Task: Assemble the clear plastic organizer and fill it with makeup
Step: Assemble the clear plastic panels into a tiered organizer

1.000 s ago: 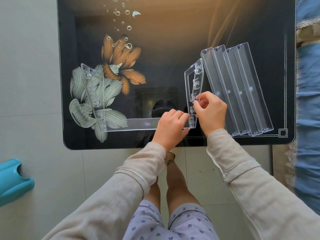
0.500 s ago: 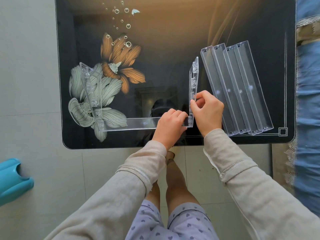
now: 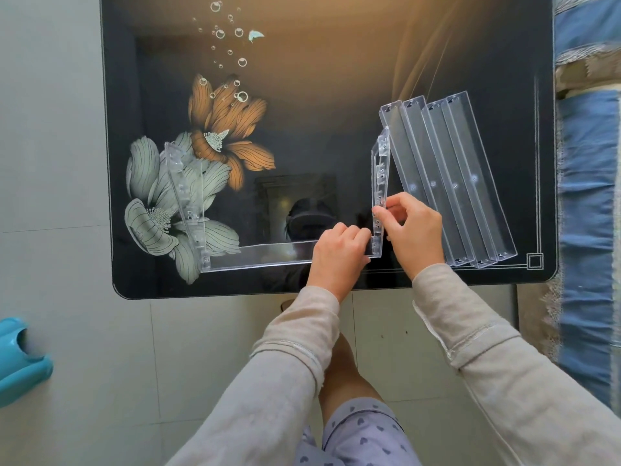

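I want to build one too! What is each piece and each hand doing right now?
Left side panel, standing at the tray's left end.
Right side panel, upright at the tray's right end, pinched by right hand.
Tray, lying along the table's near edge, gripped by left hand.
Spare trays, four lying side by side, unattached.

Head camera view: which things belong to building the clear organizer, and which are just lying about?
In the job: clear plastic left side panel; clear plastic right side panel; clear plastic fitted tray; four loose clear plastic trays; left hand; right hand.
Lying about: turquoise plastic object; blue patterned fabric.
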Demonstrator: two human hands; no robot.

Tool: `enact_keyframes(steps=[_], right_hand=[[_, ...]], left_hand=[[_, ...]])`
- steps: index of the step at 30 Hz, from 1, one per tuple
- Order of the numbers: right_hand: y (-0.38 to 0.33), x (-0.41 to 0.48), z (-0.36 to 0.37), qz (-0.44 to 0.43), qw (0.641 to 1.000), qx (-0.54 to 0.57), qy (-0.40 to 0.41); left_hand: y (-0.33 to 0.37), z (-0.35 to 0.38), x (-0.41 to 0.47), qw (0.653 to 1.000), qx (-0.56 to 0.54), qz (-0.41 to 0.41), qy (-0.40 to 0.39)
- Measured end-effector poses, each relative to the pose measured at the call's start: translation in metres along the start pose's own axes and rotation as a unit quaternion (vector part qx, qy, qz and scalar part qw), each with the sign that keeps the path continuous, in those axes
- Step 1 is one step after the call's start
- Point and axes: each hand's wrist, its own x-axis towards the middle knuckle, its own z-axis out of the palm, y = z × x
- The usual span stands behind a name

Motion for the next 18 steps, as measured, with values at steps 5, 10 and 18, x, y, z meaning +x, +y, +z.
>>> enact_keyframes(steps=[5, 10, 18], right_hand=[[0.025, 0.021, -0.034, 0.046, 0.99, -0.029, 0.133], [0.06, 0.057, -0.065, 0.205, 0.954, -0.069, 0.207], [0.085, 0.067, -0.066, 0.24, 0.955, -0.065, 0.16]], left_hand=[[-0.001, 0.003, -0.001, 0.999, -0.032, 0.009, 0.016], [0.005, 0.006, 0.005, 0.999, -0.045, 0.017, 0.007], [0.005, -0.003, 0.003, 0.998, 0.043, 0.021, 0.033]])
